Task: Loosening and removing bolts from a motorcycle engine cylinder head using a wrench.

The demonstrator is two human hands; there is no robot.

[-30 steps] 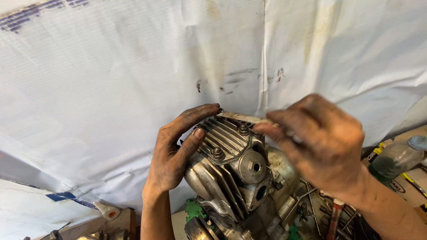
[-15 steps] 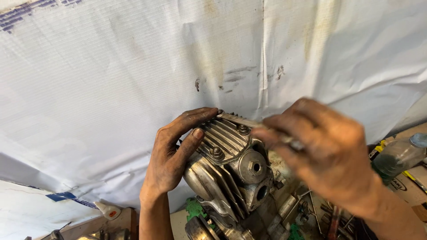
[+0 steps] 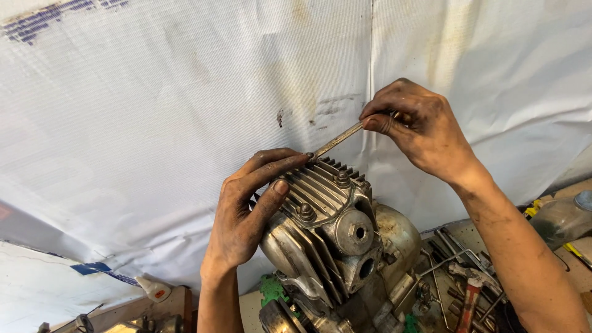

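A grey metal engine [image 3: 333,246] with a finned cylinder head cover [image 3: 320,188] stands in front of me. My left hand [image 3: 250,209], grimy with grease, rests on the cover's left side, fingers reaching to its far corner. Raised above and to the right of the head, my right hand [image 3: 419,126] pinches the upper end of a slim metal spanner [image 3: 338,139]. The spanner slopes down to the left, and its lower end sits on a fastener at the far corner of the cover, beside my left fingertips.
A stained white woven sheet [image 3: 154,111] hangs right behind the engine. Loose hand tools, among them a red-handled hammer [image 3: 468,296], lie on the bench at the right. A plastic bottle [image 3: 564,216] stands at the far right, a small white bottle [image 3: 154,288] low on the left.
My right hand has lifted up and away from the cylinder head, and the spanner now shows between it and the cover's far corner. The left hand has stayed on the cover.
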